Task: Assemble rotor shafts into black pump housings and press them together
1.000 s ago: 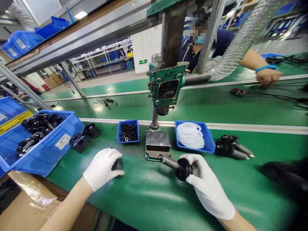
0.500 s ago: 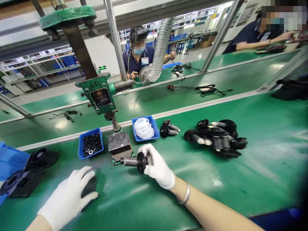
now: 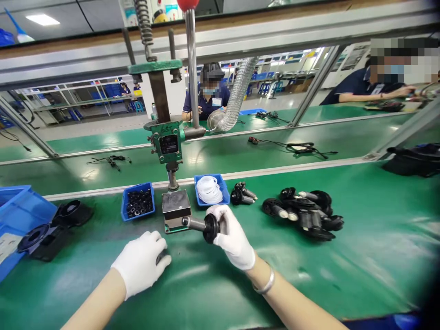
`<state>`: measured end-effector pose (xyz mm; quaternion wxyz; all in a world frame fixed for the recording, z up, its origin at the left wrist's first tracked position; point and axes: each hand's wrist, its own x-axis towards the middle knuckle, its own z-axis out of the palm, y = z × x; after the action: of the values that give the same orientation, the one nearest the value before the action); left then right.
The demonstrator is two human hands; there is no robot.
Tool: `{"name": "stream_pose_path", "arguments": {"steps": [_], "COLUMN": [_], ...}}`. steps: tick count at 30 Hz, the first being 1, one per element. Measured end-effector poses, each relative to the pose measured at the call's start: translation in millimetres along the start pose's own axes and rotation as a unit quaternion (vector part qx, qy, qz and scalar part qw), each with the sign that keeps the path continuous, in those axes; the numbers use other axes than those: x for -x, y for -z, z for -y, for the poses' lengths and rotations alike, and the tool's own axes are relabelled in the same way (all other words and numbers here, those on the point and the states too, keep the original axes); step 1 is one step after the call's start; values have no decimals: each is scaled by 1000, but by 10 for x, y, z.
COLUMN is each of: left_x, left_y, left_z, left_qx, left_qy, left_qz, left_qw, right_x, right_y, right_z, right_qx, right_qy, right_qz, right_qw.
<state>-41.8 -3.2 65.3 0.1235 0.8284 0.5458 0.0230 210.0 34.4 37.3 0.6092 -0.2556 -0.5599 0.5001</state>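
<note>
In my gloved right hand is a black wheel-like part with a grey shaft; the fingers grip its disc from the right. The shaft points left, in front of the press base. My gloved left hand curls palm-down over a dark rounded part, low over the green bench. Most of that part is hidden under the fingers. Just beyond both hands stands the green hand press, its ram down at a dark metal block.
Blue trays hold black rings and white plastic rings. Similar shafted parts form a small group and a larger pile. Black housings lie beside a blue bin at left. Co-workers sit across the bench.
My left hand has moved right, closer to the press and my right hand, and its fingers now cover more of the dark part. The camera view has tilted up and levelled.
</note>
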Motion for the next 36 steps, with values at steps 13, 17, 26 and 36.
{"name": "stream_pose_path", "arguments": {"steps": [13, 17, 26, 36], "left_x": [126, 143, 172, 131], "left_y": [-508, -425, -303, -469], "left_z": [-101, -90, -85, -224], "left_qx": [672, 615, 531, 452], "left_qy": [-37, -70, -112, -168], "left_qz": [-349, -344, -331, -310], "left_qw": [652, 706, 772, 819], "right_x": [551, 544, 496, 452], "right_y": [-363, -384, -404, -586], "right_z": [49, 88, 157, 230], "right_qx": [6, 66, 157, 272], "right_qy": [-103, -102, -70, 24], "right_qz": [13, 18, 30, 74], "right_qw": [995, 993, 985, 959]}}
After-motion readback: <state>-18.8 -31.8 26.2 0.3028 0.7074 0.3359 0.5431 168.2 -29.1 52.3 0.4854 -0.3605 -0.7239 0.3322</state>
